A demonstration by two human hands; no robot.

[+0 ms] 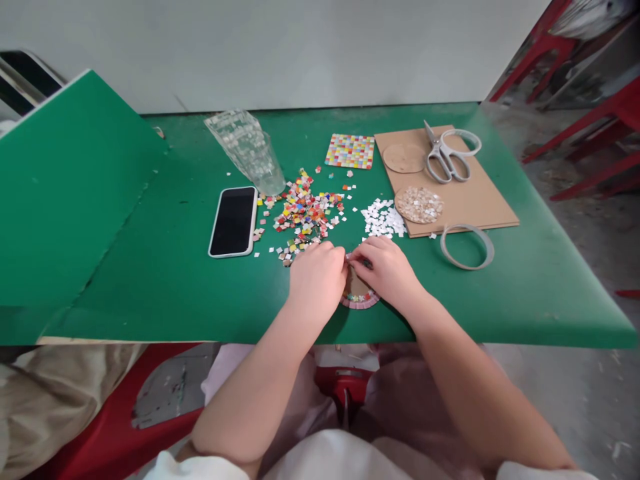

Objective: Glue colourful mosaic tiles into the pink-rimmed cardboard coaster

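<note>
Low on the green table lies a round cardboard disc [357, 285], its near rim lined with pink tiles and an inner row of small colourful pieces. My left hand [319, 279] is closed at the disc's left edge, its fingertips mostly hidden. Over the disc's far side, my right hand [383, 268] pinches what looks like a small pale tile [349, 257], close to the left fingers. Just beyond the hands are a heap of multicoloured mosaic tiles [305, 212] and a pile of white tiles [384, 219].
A phone [233, 221] lies left of the heap, near a clear cup [269, 175] holding a plastic sheet. Behind sits a mosaic square [350, 151]. At right, cardboard sheets [477, 193] carry scissors [445, 157] and a tile-covered disc [419, 204]; a tape roll [467, 247] lies nearer.
</note>
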